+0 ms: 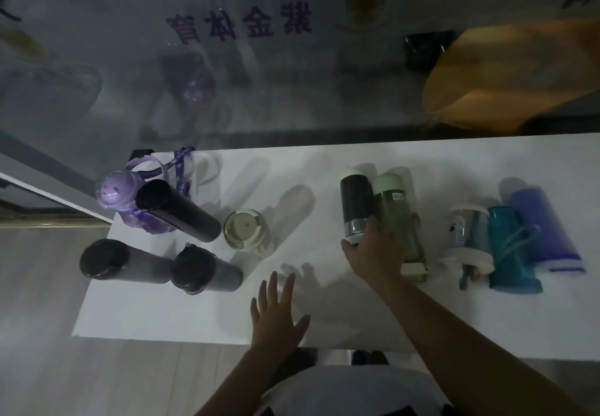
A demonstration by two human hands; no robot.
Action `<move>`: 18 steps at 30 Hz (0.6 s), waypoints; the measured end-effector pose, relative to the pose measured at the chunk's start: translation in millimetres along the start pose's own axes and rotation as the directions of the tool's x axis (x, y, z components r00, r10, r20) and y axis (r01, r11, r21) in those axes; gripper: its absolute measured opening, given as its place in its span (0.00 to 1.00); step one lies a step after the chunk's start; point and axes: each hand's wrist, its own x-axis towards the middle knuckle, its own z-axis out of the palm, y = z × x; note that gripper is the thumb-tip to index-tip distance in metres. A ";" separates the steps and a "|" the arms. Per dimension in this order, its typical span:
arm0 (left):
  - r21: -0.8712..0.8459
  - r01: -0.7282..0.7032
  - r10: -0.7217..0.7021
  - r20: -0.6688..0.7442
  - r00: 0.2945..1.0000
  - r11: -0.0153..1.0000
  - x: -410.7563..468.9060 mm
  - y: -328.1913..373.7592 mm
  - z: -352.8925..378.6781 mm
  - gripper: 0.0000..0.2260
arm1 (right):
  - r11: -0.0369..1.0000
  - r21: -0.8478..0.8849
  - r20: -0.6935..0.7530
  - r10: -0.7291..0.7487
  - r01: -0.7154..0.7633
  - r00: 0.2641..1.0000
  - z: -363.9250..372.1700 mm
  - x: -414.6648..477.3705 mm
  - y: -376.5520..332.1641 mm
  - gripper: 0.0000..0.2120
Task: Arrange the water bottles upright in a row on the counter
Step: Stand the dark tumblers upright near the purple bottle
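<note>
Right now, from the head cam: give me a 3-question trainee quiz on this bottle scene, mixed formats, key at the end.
1. True or false: the left hand is gripping a bottle.
2. Multiple choice: the right hand rests on the near ends of which pair? A) the teal bottle and blue bottle B) the dark bottle and green bottle C) the two flasks at the counter's left end
3. Fill in: the purple bottle at the far left of the counter stands ____.

Key
1. False; it is open, fingers spread, above bare counter.
2. B
3. upright
</note>
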 end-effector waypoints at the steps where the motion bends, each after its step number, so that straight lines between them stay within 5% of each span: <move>1: -0.002 0.013 -0.013 0.008 1.000 1.000 0.0 -6.3 0.3 0.38 | 0.999 -0.020 0.008 0.039 -0.038 0.999 5.0 2.3 -4.8 0.39; 11: -0.019 -0.090 0.091 0.069 0.993 0.996 -0.2 -38.5 5.5 0.38 | 0.995 -0.051 -0.048 0.082 -0.085 0.995 39.6 -5.2 -36.9 0.41; 18: 0.002 -0.199 0.198 0.095 0.976 0.980 16.1 -54.2 3.4 0.37 | 0.990 0.136 -0.061 -0.015 0.023 0.998 11.2 -4.8 -50.5 0.40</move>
